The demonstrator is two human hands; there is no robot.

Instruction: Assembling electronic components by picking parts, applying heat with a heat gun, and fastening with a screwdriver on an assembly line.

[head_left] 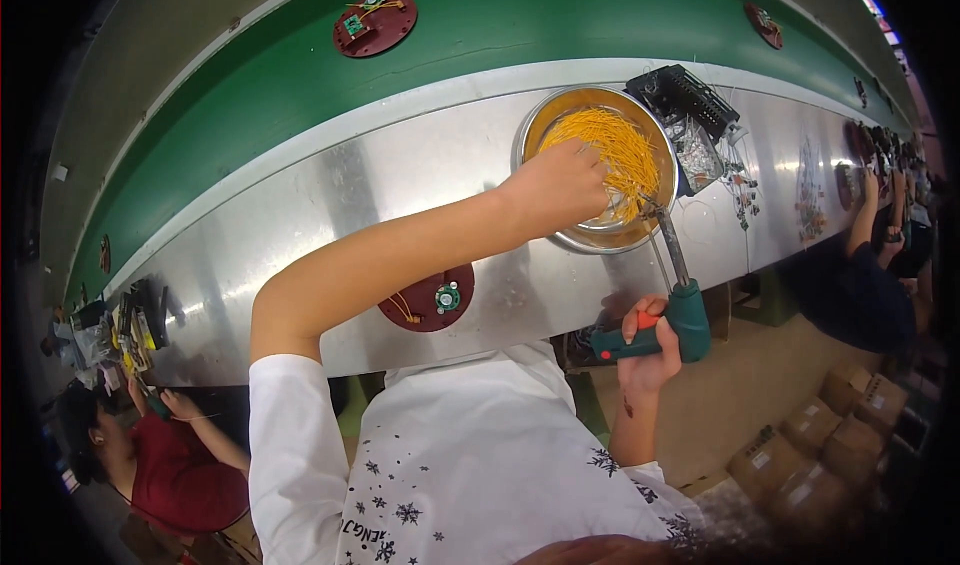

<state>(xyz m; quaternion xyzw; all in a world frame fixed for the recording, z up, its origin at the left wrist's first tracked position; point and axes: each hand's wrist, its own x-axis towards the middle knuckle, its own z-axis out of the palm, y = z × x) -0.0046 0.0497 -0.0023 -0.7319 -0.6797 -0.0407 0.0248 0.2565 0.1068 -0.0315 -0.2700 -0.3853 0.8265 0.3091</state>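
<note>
My left hand [562,187] reaches over a round metal bowl [530,130] heaped with thin yellow wires [622,145]. Its fingers are curled and closed; what they hold, if anything, is hidden beneath the hand. My right hand [652,350] grips a green soldering gun [687,320] with a red trigger, in front of the bench edge. The gun's metal barrel points up toward the bowl's right rim, its tip close to the wires and my left fingers. Under my left forearm lies a dark red round plate [455,310] bearing a small green circuit board and yellow wires.
A black slotted rack [690,100] and loose clear material stand right of the bowl on the metal bench [400,155]. Another red plate [378,40] rests on the green belt [480,30] behind. Co-workers sit at left [185,465] and right [850,295]; cardboard boxes [800,455] fill the right floor.
</note>
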